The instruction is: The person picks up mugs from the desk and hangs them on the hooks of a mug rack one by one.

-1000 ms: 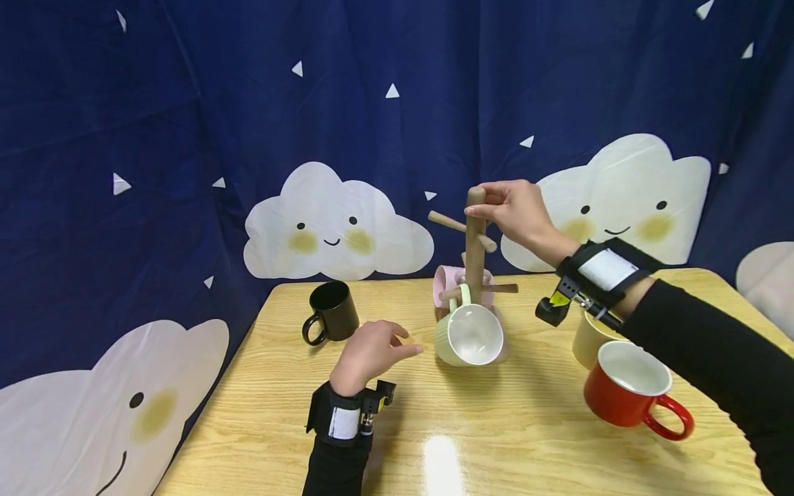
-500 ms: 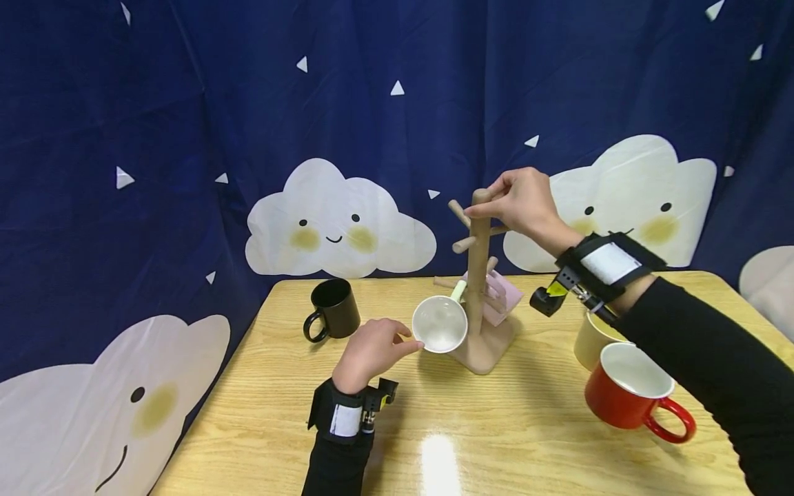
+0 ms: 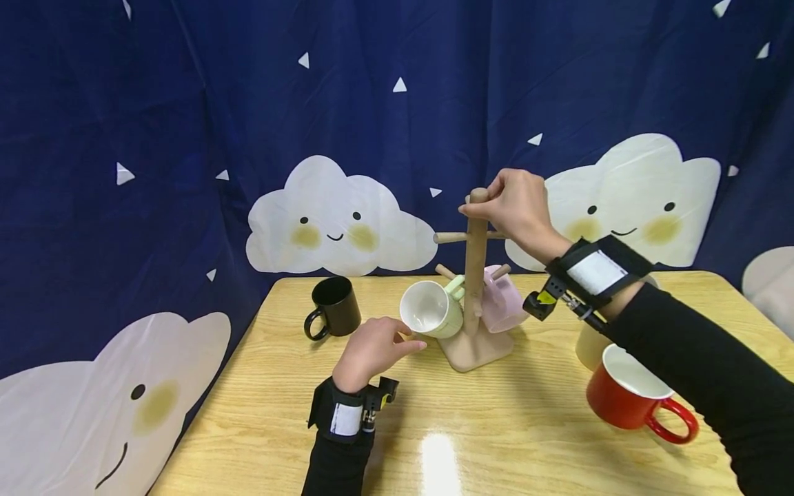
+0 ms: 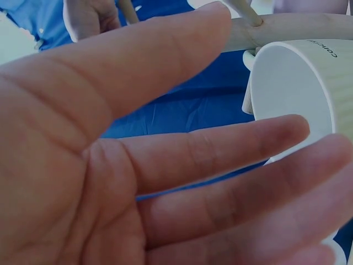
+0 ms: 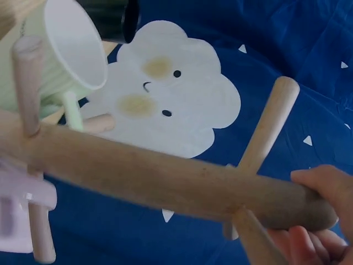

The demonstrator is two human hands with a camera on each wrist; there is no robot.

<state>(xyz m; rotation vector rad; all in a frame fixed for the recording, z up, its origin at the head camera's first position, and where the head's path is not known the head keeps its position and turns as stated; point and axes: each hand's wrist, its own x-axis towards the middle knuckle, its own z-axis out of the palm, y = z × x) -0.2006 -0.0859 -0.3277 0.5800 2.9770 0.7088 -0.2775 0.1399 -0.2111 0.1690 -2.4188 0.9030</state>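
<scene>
My right hand [image 3: 517, 207] pinches the top of a wooden mug tree [image 3: 475, 262] between thumb and fingers. From a lower peg on its left side hangs a light green mug [image 3: 428, 308], its white inside facing left and forward. On the tree's right a pink mug [image 3: 504, 304] hangs, partly hidden behind the post in the head view. My left hand [image 3: 372, 351] is held just left of the green mug, holding nothing. In the left wrist view its fingers [image 4: 220, 154] stretch out in front of the mug's mouth; whether they touch it I cannot tell.
A black mug [image 3: 336, 306] stands at the back left of the wooden table [image 3: 509, 441]. On the right are a red mug [image 3: 620, 399] and, behind it, a cream mug [image 3: 591, 344] partly covered by my right forearm. A dark blue curtain [image 3: 347, 110] hangs behind the table.
The mug tree has turned under my right hand: the green mug swung from the front to the left, the pink one from the back to the right. My left hand has hardly moved.
</scene>
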